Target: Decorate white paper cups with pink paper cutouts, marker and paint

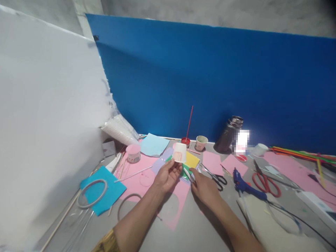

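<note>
My left hand (pixel 168 176) holds a small white paper cup (pixel 180 147) by its lower part, with a faint orange-brown patch on its side. Close beside it, my right hand (pixel 207 189) is closed around a slim white tool (pixel 187 172) whose tip points up toward the cup; its exact kind is unclear. Under the hands lie yellow paper (pixel 192 159), green sheets and pink paper (pixel 181 206). Just right of my right hand are black-handled scissors (pixel 220 180), partly covered by it.
Behind stand a red paint pot (pixel 185 140) with a stick, another paper cup (pixel 201 142) and a dark flask (pixel 226 137). To the right lie a blue glue gun (pixel 248 186) and red-handled scissors (pixel 273 187). A bagged cup stack (pixel 119 129) leans at left.
</note>
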{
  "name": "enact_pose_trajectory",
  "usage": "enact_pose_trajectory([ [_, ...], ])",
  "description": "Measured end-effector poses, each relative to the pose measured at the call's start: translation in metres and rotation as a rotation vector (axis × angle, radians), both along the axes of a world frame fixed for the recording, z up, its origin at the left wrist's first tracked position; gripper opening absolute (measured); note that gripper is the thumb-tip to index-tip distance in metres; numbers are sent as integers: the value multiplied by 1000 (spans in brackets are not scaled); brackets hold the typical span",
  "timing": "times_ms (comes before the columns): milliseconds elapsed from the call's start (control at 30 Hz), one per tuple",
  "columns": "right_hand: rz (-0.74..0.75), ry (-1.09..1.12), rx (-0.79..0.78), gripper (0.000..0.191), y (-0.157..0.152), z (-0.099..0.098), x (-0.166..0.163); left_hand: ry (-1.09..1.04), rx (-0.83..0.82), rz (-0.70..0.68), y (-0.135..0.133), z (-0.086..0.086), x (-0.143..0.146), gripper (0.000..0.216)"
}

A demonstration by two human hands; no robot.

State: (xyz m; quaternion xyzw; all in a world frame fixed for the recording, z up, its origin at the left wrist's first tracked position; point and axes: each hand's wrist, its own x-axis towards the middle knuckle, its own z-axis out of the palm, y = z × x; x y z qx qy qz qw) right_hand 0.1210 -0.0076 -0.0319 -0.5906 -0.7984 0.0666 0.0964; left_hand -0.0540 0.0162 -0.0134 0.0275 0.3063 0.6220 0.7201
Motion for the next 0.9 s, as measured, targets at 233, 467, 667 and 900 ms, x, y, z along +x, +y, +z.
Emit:
enact_pose_trajectory([
  [233,85,1039,-165,38,9,24,23,-32,-10,2,-3,10,-3,15],
  [467,150,1205,230,23,6,43,9,-68,-12,-23,-6,12,-1,11],
  [667,184,998,476,18,-3,18,3,-37,-61,-39,-8,16,3,14],
  [900,194,858,590,15,-4,30,0,-25,-86,-46,-12,20,8,15],
])
